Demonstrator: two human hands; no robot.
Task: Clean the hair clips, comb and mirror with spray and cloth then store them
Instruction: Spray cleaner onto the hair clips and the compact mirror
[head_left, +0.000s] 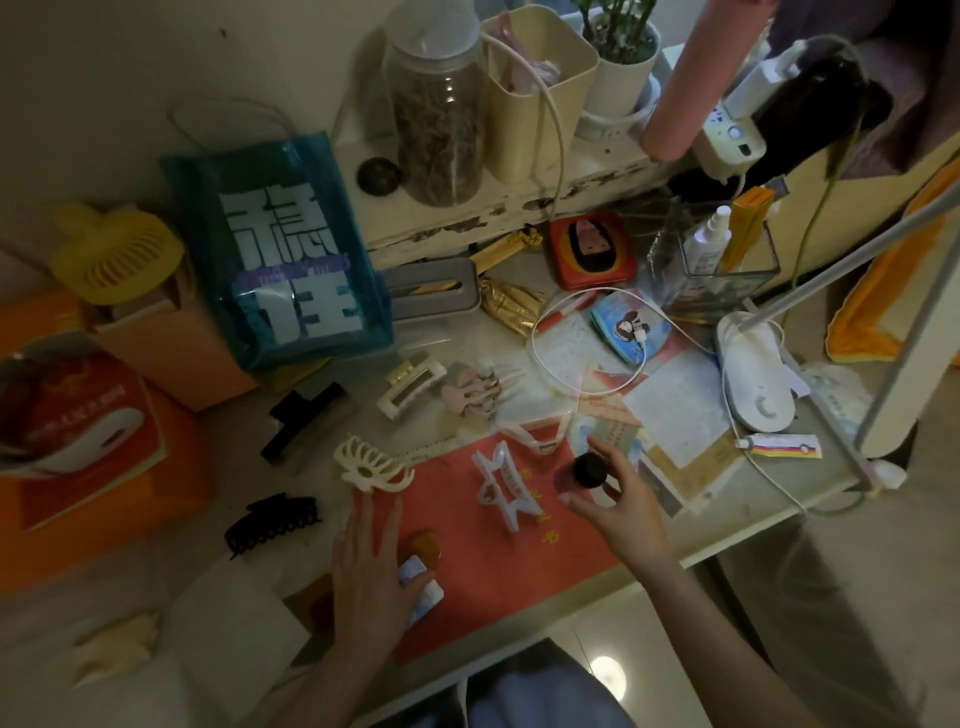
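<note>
Cluttered desk (727, 525) carries hair clips around a white star clip (501, 486) at center; right hand (618, 499), at three o'clock, pinches a small black bottle (589, 470), left hand (371, 566) rests flat at seven o'clock.

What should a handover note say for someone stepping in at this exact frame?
Right hand grips a small black bottle over the red mat. Left hand lies flat on a small card-like item, fingers straight. Hair clips lie loose: white, cream, two black, beige, pink. White spray bottle stands in the clear box. No cloth identifiable. Nothing stored; cleaning and storing remain.
</note>
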